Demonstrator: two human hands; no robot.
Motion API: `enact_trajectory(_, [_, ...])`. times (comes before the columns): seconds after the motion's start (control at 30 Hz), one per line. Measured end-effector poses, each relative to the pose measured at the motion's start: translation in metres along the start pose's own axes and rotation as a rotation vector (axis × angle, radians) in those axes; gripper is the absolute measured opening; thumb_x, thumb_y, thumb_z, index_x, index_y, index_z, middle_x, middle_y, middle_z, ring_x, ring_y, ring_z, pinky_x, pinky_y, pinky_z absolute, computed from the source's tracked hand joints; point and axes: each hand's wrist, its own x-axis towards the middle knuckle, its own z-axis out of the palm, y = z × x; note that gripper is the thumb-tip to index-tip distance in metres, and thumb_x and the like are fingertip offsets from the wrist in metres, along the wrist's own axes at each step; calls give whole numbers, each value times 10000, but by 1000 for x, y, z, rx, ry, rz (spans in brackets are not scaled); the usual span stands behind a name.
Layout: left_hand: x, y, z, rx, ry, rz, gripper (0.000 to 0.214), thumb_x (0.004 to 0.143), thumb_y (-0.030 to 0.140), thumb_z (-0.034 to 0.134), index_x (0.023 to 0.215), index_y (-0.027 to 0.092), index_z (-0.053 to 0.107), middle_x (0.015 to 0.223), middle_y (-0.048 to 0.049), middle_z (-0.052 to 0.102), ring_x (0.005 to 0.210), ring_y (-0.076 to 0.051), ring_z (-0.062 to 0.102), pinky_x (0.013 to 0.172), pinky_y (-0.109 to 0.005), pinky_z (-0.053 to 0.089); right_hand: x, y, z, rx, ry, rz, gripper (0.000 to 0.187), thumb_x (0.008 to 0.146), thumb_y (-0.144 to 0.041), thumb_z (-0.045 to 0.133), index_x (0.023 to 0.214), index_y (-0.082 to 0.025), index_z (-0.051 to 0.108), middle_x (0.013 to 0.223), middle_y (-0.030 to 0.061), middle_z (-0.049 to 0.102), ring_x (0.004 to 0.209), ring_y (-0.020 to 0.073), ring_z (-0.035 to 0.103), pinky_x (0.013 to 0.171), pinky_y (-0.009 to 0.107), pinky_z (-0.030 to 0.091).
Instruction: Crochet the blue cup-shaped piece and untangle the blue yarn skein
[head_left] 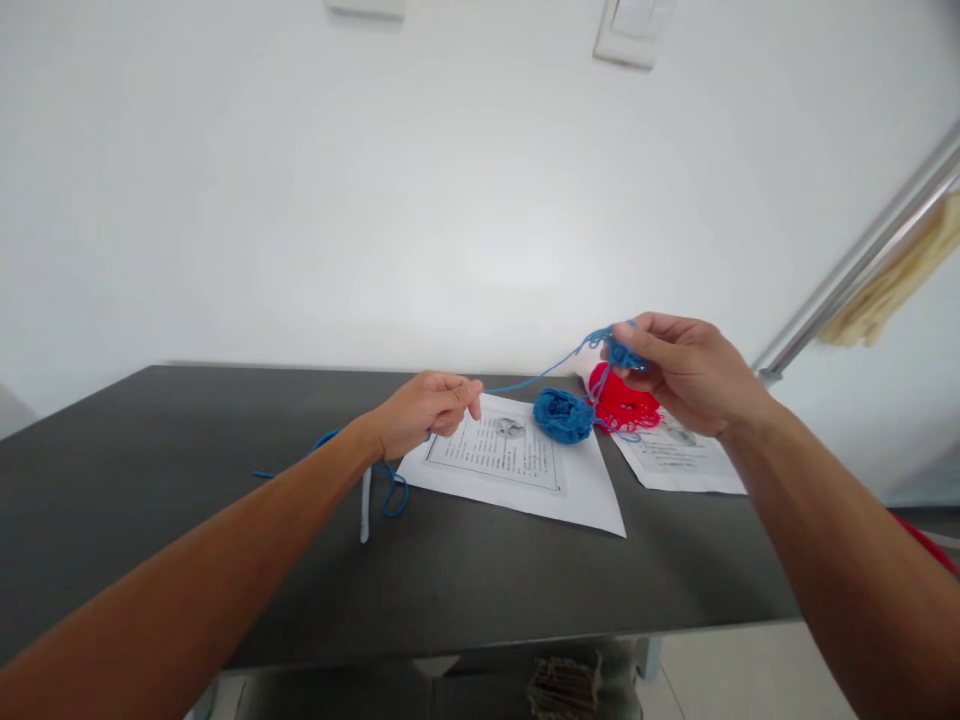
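Note:
Between my two hands runs a strand of blue yarn (536,378). My left hand (431,410) pinches its one end over the edge of a printed sheet. Raised at the right, my right hand (667,365) is closed on a small tangle of blue yarn (622,350). Below it a ball of blue yarn (564,416) rests on the printed sheet (517,465), with a loose strand rising toward the tangle. Under my left wrist lie a loop of blue yarn (395,495) and a pale crochet hook (365,508), its upper part hidden by the wrist.
A red crocheted piece or yarn bundle (621,400) lies behind the ball, partly on a second printed sheet (679,462). The dark table (187,470) meets a white wall. A metal rail (862,250) with yellowish cloth slants at the right. A brown bundle (564,688) sits below the table.

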Motion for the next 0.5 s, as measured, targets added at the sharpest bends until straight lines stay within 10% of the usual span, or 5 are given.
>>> enact_trajectory(0.5, [-33,13,-71,2,562,-79,368,985,354,537,658,186,550,432,100,227,391,-71,183,449,-244,180,-12,19,-13,86,69,133,381,553,-386,1013,763,-151,800,673,49,689,489,67,474,405,217,350])
